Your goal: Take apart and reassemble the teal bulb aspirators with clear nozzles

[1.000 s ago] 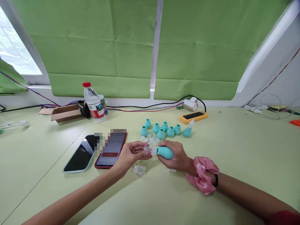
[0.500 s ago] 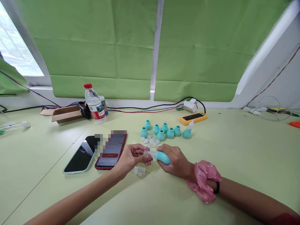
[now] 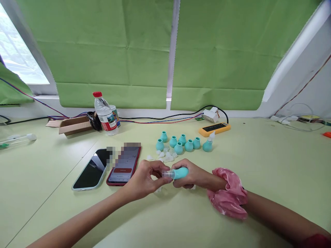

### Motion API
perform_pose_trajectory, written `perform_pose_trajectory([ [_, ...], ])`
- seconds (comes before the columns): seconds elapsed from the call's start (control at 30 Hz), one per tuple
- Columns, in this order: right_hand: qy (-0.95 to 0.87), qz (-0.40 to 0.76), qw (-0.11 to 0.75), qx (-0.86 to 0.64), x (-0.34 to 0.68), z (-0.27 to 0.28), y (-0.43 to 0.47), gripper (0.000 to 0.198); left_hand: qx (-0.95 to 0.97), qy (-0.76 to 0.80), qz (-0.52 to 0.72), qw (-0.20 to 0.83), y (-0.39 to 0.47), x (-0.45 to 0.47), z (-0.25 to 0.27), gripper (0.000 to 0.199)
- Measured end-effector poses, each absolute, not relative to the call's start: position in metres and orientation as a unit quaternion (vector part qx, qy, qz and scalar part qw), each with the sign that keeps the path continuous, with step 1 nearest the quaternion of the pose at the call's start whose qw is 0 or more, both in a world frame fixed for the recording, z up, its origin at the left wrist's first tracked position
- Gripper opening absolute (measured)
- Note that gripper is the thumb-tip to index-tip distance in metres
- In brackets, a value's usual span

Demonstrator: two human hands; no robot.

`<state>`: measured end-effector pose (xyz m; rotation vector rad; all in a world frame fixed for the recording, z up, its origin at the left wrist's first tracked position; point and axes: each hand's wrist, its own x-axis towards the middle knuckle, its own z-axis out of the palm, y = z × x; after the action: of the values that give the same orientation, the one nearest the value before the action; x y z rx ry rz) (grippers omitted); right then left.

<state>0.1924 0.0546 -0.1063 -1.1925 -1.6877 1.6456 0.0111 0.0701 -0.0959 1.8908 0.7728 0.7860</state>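
Observation:
My left hand [image 3: 148,177] pinches a clear plastic tube [image 3: 168,174] between thumb and fingertips. The tube meets the mouth of a teal rubber squeeze bulb [image 3: 181,173], which my right hand [image 3: 190,175] grips in curled fingers. Bulb and tube lie level, just above the table. Below my right fingers a small whitish bit [image 3: 193,187] shows; whether it is held or resting, I cannot tell. Part of a clear piece [image 3: 158,189] peeks out under my left hand. Beyond my hands stand several teal bulbs [image 3: 178,148], one with a translucent tip [image 3: 212,135], beside loose translucent pieces [image 3: 168,157].
Two phones [image 3: 90,170] [image 3: 121,175] lie to the left. Behind them are a water bottle [image 3: 107,119], a can [image 3: 115,115] and an open cardboard box [image 3: 74,126]. A yellow-and-black power strip [image 3: 214,129] and cables lie at the back, near green blinds [image 3: 113,51].
My left fingers have shifted along the tube toward the bulb. My right hand has turned around the bulb. The clear piece on the table is now mostly covered by my left hand.

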Motion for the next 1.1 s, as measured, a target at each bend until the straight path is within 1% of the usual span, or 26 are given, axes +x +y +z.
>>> perform_pose_trajectory([
  [0.1,-0.61,0.615,0.294,-0.404,0.192,-0.102,0.056,0.021,0.764,0.294,0.32,0.476,0.079,0.009,-0.09,0.03],
  [0.17,-0.619,0.583,0.346,-0.396,0.193,-0.098,0.058,0.022,0.753,0.284,0.338,0.487,0.086,0.005,-0.083,0.038],
  [0.2,-0.628,0.55,0.375,-0.403,0.195,-0.095,0.059,0.024,0.757,0.289,0.346,0.473,0.09,0.003,-0.081,0.04],
  [0.23,-0.64,0.511,0.399,-0.413,0.197,-0.092,0.059,0.025,0.772,0.3,0.348,0.439,0.094,0.0,-0.079,0.039],
  [0.3,-0.665,0.433,0.426,-0.434,0.201,-0.087,0.06,0.029,0.83,0.324,0.318,0.323,0.1,-0.004,-0.08,0.033],
  [0.37,-0.696,0.365,0.432,-0.442,0.203,-0.084,0.06,0.032,0.888,0.329,0.249,0.205,0.104,-0.005,-0.088,0.028],
  [0.4,-0.714,0.337,0.43,-0.438,0.204,-0.083,0.06,0.033,0.905,0.327,0.215,0.164,0.105,-0.005,-0.093,0.027],
  [0.5,-0.754,0.286,0.416,-0.42,0.203,-0.087,0.061,0.034,0.921,0.335,0.184,0.078,0.106,0.0,-0.111,0.03],
  [0.6,-0.759,0.284,0.389,-0.438,0.201,-0.093,0.063,0.033,0.917,0.356,0.178,0.025,0.106,0.008,-0.125,0.031],
  [0.7,-0.753,0.287,0.364,-0.468,0.201,-0.098,0.067,0.029,0.909,0.379,0.173,0.003,0.107,0.015,-0.133,0.026],
  [0.9,-0.777,0.304,0.33,-0.442,0.201,-0.096,0.065,0.026,0.892,0.413,0.182,0.031,0.118,0.024,-0.137,0.014],
  [1.0,-0.789,0.272,0.329,-0.442,0.2,-0.095,0.064,0.021,0.886,0.423,0.185,0.037,0.122,0.028,-0.135,0.011],
  [1.1,-0.8,0.212,0.329,-0.455,0.202,-0.095,0.065,0.015,0.877,0.403,0.248,0.082,0.121,0.026,-0.125,0.016],
])
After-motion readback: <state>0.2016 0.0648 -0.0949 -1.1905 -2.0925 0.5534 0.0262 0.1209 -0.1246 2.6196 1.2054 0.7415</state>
